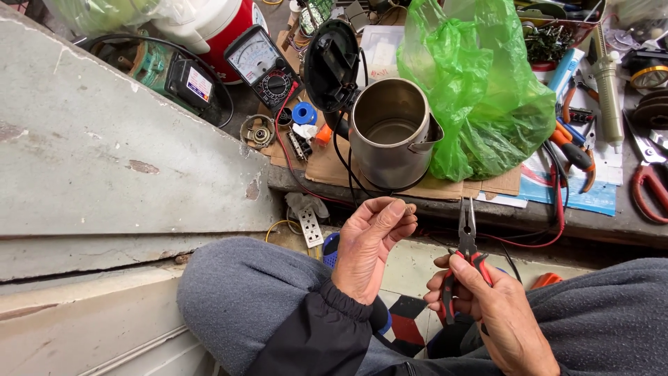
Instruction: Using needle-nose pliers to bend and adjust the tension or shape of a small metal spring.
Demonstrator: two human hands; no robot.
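Left hand: raised palm-up over the knee, fingertips pinched on a small dark part, too small to identify. Right hand: closed around the red-and-black handles of needle-nose pliers, tips pointing up, jaws together. Behind, on cardboard: open steel kettle, green plastic bag touching it, analog multimeter to the left.

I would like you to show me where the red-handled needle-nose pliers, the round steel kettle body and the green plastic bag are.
Red-handled needle-nose pliers [467,240]: head view, on the metal pivot below the jaws.
Round steel kettle body [384,161]: head view, on the outer wall.
Green plastic bag [487,97]: head view, on the crumpled middle.
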